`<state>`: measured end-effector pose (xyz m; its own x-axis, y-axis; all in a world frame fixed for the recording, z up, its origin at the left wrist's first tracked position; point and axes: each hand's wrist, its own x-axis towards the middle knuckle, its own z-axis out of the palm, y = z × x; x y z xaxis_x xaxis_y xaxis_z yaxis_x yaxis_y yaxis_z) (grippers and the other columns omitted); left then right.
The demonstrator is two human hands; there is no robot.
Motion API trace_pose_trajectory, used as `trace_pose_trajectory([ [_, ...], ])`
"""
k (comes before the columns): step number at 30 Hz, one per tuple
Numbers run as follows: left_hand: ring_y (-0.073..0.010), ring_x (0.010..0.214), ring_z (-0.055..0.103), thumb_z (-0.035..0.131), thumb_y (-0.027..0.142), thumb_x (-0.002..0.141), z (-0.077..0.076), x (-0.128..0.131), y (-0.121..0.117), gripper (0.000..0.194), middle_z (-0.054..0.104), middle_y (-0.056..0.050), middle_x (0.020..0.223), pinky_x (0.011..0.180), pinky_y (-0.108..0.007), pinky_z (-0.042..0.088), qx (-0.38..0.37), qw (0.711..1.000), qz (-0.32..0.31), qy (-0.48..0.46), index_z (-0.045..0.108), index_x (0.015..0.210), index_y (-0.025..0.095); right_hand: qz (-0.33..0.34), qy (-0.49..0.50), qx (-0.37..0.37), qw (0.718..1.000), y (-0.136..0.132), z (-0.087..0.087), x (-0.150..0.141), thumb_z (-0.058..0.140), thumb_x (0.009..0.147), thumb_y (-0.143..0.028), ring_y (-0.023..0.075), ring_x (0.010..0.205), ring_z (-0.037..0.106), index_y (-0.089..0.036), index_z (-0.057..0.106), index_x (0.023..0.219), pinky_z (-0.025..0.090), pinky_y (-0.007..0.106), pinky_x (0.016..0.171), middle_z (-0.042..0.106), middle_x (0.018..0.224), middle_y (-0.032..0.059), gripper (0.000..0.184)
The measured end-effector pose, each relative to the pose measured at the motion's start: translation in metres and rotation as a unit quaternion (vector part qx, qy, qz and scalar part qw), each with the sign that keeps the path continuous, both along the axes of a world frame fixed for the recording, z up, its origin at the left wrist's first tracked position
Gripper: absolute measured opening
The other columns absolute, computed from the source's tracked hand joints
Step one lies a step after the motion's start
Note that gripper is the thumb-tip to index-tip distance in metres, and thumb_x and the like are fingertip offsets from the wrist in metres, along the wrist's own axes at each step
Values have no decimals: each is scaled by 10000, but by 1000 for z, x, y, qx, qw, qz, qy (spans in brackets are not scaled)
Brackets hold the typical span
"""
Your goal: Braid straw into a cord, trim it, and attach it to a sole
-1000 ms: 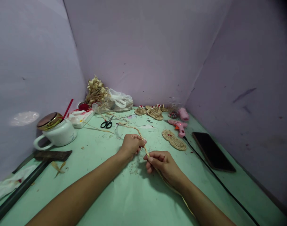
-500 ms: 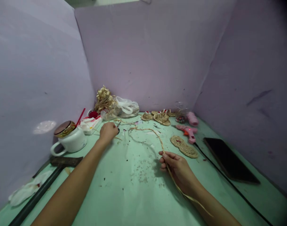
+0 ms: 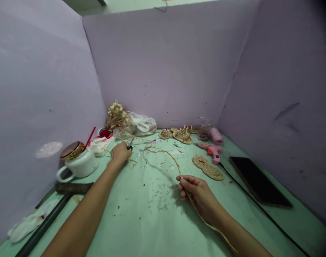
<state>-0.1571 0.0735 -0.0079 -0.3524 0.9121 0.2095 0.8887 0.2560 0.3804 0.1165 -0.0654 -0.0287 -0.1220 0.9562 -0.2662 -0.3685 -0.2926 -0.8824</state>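
My left hand (image 3: 120, 152) is closed around small scissors (image 3: 130, 144) with a dark handle, their blade pointing away toward the back wall. The fingers hide most of the handle. Between thumb and fingers, my right hand (image 3: 196, 191) pinches a twisted straw cord (image 3: 176, 162). From there the cord curves away over the table to the loose fibres (image 3: 148, 147) near the middle. Its untwisted tail runs back along my right forearm. Right of that hand lies a flat figure-eight piece of coiled straw (image 3: 208, 167) with a small red spot.
A pink glue gun (image 3: 212, 151), its cable and a dark tablet (image 3: 259, 182) lie right. Little straw hats (image 3: 182, 135), a pink spool (image 3: 215, 135) and a plastic bag (image 3: 143, 123) line the back. Left are a white mug (image 3: 84, 164) and a hammer (image 3: 46, 223).
My left hand has drawn back slightly toward me with the scissors, whose blade shows more clearly. The right hand keeps its pinch on the straw cord. The whole view has shifted a little.
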Motion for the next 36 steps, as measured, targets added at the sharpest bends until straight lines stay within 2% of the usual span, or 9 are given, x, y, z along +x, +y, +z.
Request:
trace_pose_trajectory([
  [3,-266,851,584,521,210,620,18,-8,-3,328,632,-114,855,664,-321,426,45,997,5,-59,532,944,168,1,-1,-1,1000,0,1,0,664,632,-241,65,426,459,-111,596,769,384,205,442,555,552,-1,200],
  [6,-161,745,608,406,225,705,36,-10,-6,387,614,-91,887,561,-223,439,78,988,-26,-133,416,1084,148,6,0,7,1000,1,-1,-1,659,635,-237,63,423,456,-105,595,769,379,203,436,553,549,-3,199],
  [9,-126,652,607,371,239,704,44,-3,-12,376,608,-66,793,486,-180,421,62,979,-72,-179,416,1060,128,2,1,10,1000,2,-2,0,654,637,-243,59,413,446,-103,593,764,376,203,431,547,541,-8,198],
  [13,-134,427,528,462,198,556,35,11,-22,144,521,1,453,366,-185,324,-81,973,-137,-167,539,665,144,-10,9,6,1000,3,-3,2,661,631,-250,64,415,452,-108,600,772,384,209,435,545,538,-12,209],
  [18,-187,420,517,512,129,425,27,16,-36,47,524,-32,388,401,-239,325,-230,959,-161,-49,536,452,160,-33,26,3,999,3,-2,4,676,622,-262,64,415,449,-119,613,774,383,204,426,546,544,-13,218],
  [24,-298,765,575,528,154,460,20,23,-60,180,641,-113,777,580,-317,383,-181,969,-136,101,597,622,188,-68,44,-7,997,5,0,6,682,603,-228,55,418,437,-124,619,774,389,188,428,541,543,-20,210],
  [29,-296,796,573,496,179,525,10,20,-65,222,638,-121,825,570,-303,374,-155,972,-136,115,611,714,190,-48,18,12,999,3,-3,4,689,600,-277,56,398,429,-115,621,768,381,196,403,539,530,-17,243],
  [32,-217,655,580,483,183,554,6,13,-65,274,629,-62,676,528,-256,366,-143,975,-165,41,602,800,194,-13,5,21,1000,1,-5,2,684,608,-283,54,400,432,-107,619,787,362,184,379,546,543,-10,259],
  [36,-117,401,446,527,188,548,1,7,-65,312,508,33,464,398,-204,304,-116,959,-168,-195,559,856,159,27,15,29,999,-2,-5,1,675,616,-272,57,431,456,-105,612,807,358,173,377,567,585,4,261],
])
